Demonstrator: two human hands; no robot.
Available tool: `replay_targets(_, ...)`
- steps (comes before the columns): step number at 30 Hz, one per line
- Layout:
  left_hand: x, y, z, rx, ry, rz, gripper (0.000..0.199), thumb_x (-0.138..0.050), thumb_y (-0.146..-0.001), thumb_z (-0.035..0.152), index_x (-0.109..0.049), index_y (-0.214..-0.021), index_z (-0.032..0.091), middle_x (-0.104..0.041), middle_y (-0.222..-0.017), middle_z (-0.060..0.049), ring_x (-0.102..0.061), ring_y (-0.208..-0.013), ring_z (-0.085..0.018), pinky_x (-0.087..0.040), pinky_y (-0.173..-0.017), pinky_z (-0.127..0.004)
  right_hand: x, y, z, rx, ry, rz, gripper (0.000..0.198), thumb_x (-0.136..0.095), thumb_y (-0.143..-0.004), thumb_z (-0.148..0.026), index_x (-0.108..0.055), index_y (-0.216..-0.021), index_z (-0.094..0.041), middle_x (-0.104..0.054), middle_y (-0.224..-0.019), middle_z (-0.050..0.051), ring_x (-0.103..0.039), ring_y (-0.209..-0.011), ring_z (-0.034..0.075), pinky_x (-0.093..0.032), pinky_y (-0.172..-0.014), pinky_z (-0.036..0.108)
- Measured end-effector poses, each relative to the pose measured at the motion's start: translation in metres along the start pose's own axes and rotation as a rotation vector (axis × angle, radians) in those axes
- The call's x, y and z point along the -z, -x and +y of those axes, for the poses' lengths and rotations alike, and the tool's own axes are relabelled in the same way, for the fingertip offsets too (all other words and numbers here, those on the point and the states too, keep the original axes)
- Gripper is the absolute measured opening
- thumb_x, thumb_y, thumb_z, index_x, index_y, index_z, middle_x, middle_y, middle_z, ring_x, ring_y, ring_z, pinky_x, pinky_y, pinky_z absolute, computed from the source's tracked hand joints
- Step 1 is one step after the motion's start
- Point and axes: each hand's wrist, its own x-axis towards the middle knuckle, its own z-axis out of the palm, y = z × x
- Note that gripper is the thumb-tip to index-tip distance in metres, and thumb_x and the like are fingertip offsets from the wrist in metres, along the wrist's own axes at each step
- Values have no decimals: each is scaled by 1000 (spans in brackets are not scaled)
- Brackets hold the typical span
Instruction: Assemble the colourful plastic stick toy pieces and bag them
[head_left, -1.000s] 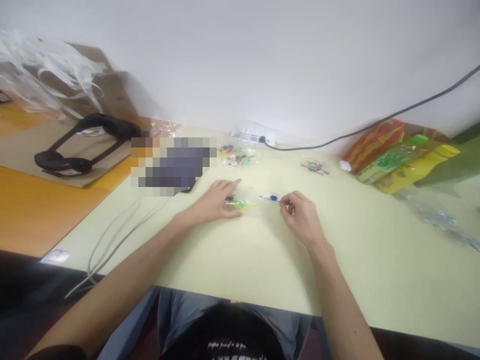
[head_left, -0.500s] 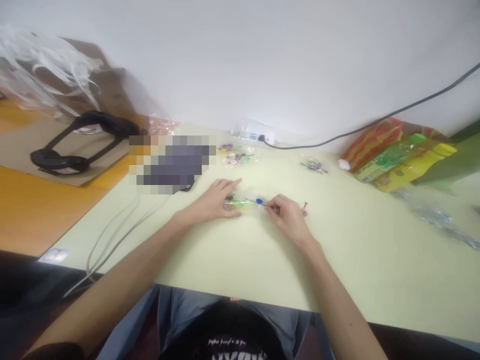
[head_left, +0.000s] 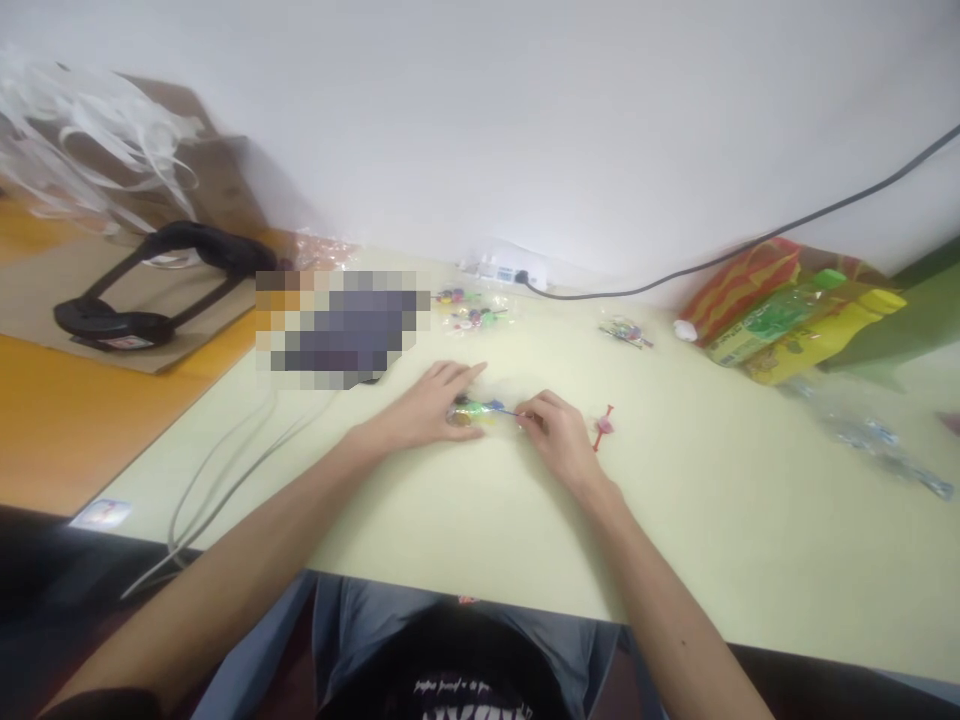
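The right hand point(head_left: 551, 425) pinches the blue stick point(head_left: 507, 411) in its grip, at the right part of the clear bag point(head_left: 480, 416); the left hand point(head_left: 436, 405), grip spread, is at its left. Better keep stick level.

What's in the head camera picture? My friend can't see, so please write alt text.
A person's right hand pinches a thin blue piece, its tip at clear plastic with small colorful pieces beside the spread left hand, on a pale table. A red-and-pink piece lies just right of the right hand.
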Motion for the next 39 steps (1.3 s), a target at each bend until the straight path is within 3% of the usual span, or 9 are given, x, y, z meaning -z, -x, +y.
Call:
replay_targets(5, 0, 0, 4, -14, -6, -20, 93, -69, -84, 65, -28, -161, 32, -50, -144, -10, -41, -134, -34, -36, -115, -48, -2, -1, -3, -7, -16, 27, 17, -57, -91, -17, -73, -88, -23, -71, -89, 4, -65, -79, 19, -48, -76, 30)
replay_targets(14, 0, 0, 3, -9, 0, -21, 94, -71, -83, 63, -27, -161, 32, -50, -145, -11, -42, -134, -35, -36, -115, -51, 4, 0, -2, 2, 26, -24, 31, -48, -90, -11, -76, -99, -24, -77, -101, 5, -69, -96, 21, -50, -88, 31)
replay_targets(23, -2, 0, 2, -28, -6, -26, 96, -72, -83, 64, -27, -161, 31, -49, -146, -10, -40, -137, -34, -36, -117, -48, 1, 1, -5, -70, 15, 50, 21, -53, -91, -21, -74, -87, -23, -76, -83, 2, -67, -71, 19, -49, -73, 29)
replay_targets(30, -2, 0, 1, -24, -2, -24, 95, -70, -84, 64, -26, -161, 31, -50, -143, -11, -41, -134, -33, -37, -115, -47, -1, 0, 3, -36, -12, 45, 25, -51, -89, -15, -71, -103, -22, -75, -104, 5, -70, -89, 21, -51, -82, 31)
replay_targets(35, -2, 0, -1, -28, -3, -20, 93, -69, -85, 63, -27, -161, 30, -50, -143, -11, -42, -134, -32, -37, -115, -46, 0, 1, 3, -68, 8, 92, 19, -54, -91, -16, -69, -99, -22, -76, -98, 5, -69, -85, 20, -50, -82, 32)
replay_targets(39, -4, -1, -2, -35, -14, -11, 94, -70, -84, 63, -27, -161, 30, -50, -144, -11, -42, -134, -32, -37, -115, -46, 0, 1, -3, -63, 117, 188, 14, -61, -90, -18, -70, -98, -25, -78, -93, 4, -64, -96, 26, -42, -94, 42)
